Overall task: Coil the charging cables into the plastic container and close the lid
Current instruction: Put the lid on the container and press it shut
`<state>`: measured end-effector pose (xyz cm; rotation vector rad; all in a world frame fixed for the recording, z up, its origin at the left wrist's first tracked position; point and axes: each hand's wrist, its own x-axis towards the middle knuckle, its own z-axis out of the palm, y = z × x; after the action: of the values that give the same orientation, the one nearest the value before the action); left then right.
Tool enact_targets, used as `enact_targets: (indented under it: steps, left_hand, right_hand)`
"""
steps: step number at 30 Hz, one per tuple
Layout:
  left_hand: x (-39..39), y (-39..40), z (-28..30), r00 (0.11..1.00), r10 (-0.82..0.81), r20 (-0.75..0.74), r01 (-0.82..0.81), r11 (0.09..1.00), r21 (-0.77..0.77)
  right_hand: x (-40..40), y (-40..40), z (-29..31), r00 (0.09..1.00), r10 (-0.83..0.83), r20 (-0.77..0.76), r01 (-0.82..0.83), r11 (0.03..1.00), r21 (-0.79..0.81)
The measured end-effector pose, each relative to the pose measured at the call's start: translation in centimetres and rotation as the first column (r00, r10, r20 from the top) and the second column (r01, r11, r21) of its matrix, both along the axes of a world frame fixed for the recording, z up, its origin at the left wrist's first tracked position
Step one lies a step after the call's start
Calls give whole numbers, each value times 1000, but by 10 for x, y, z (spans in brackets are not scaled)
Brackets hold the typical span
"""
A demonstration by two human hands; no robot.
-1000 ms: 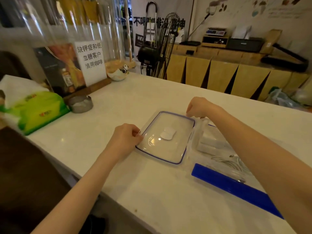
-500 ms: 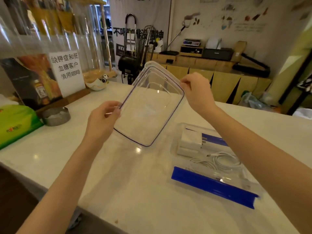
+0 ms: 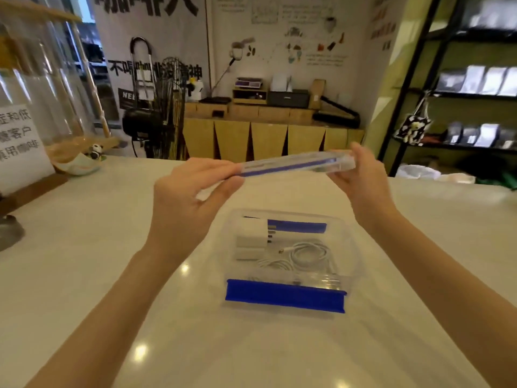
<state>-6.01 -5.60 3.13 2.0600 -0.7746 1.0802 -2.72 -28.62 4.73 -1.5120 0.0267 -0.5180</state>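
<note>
Both hands are holding the clear lid (image 3: 293, 165) edge-on in the air above the plastic container (image 3: 347, 247): the left hand (image 3: 190, 197) pinching one end, the right hand (image 3: 361, 175) gripping the other. White coiled cables (image 3: 305, 253) are lying inside the container, beside white chargers (image 3: 251, 236).

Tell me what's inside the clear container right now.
Inside the container: white charger blocks at its left and coiled white cables beside them. The near blue latch hides whatever lies along that wall.

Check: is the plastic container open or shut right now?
Open. Both hands hold the lid in the air above the container.
</note>
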Motion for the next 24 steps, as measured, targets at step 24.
enact_targets:
  steps: [24]
  left_hand:
    - [-4,-5,-83,965,-253,68,240,958,154]
  right_hand:
    - [-59,-25,-88,977,-172,-125,150,974,-171]
